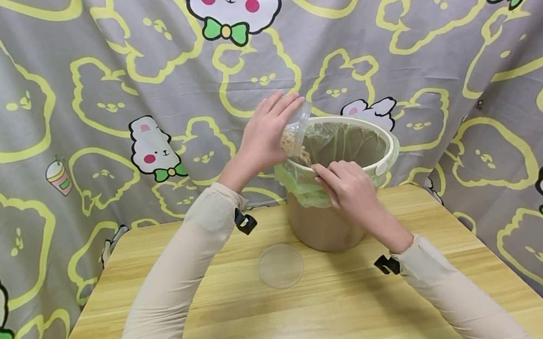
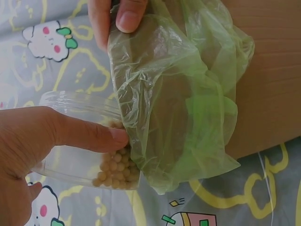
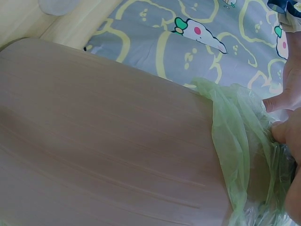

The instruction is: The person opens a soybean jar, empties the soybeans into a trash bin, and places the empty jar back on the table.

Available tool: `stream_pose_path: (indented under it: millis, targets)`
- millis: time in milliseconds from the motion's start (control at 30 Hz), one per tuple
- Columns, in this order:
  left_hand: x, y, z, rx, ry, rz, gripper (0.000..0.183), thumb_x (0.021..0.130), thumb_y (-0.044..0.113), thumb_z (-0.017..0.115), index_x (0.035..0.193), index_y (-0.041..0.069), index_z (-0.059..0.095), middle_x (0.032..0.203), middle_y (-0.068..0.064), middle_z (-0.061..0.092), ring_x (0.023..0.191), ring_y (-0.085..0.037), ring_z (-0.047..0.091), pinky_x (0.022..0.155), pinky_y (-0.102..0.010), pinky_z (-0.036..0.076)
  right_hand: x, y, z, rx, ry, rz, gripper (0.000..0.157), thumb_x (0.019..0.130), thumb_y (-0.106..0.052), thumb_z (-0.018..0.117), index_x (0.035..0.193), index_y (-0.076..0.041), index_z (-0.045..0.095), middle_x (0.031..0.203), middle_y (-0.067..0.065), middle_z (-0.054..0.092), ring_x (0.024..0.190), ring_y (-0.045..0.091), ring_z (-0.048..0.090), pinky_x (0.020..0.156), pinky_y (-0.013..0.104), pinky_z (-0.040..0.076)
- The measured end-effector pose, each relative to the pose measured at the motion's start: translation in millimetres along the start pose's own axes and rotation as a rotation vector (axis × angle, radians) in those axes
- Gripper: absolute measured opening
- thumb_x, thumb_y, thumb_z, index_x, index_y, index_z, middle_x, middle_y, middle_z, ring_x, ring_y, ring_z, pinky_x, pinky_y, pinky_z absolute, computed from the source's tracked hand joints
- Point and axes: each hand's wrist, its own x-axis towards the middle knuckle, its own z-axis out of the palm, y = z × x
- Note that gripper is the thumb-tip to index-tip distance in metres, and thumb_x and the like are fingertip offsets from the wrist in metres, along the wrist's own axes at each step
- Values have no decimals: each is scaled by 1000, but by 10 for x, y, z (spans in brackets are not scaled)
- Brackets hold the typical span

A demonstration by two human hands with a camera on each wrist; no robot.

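My left hand grips a clear plastic jar, tipped on its side at the bin's left rim. Tan beans, which look like soybeans, lie against the jar's mouth in the left wrist view. A brown bin with a cream rim stands upright on the table. Its thin green bag lines the inside and hangs over the outside. With curled fingers, my right hand pinches the bag at the near rim. The bag partly covers the jar's mouth in the left wrist view.
A round translucent lid lies flat on the wooden table, in front of the bin. Behind the table and along its sides hangs a grey curtain with cartoon prints.
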Motion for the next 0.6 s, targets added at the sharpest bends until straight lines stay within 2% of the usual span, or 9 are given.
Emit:
stream_pose_path:
  millis: [400,600]
  targets:
    - [-5,-2,0,31,-4,6,102,61,9,81,148,21,29,153,3,28,144,-21,16,118,-41,13,0,0,3,-7,0,-1,20,89,-15,62,106,-6,68,69,6,52,62,27,49,58,36,38]
    - [-11,16,-16,57,-7,15,100,62,2,76,148,20,29,154,3,27,144,-22,15,118,-40,12,0,-2,3,-6,2,-1,20,89,-15,62,106,-6,68,69,6,52,62,27,48,58,35,38]
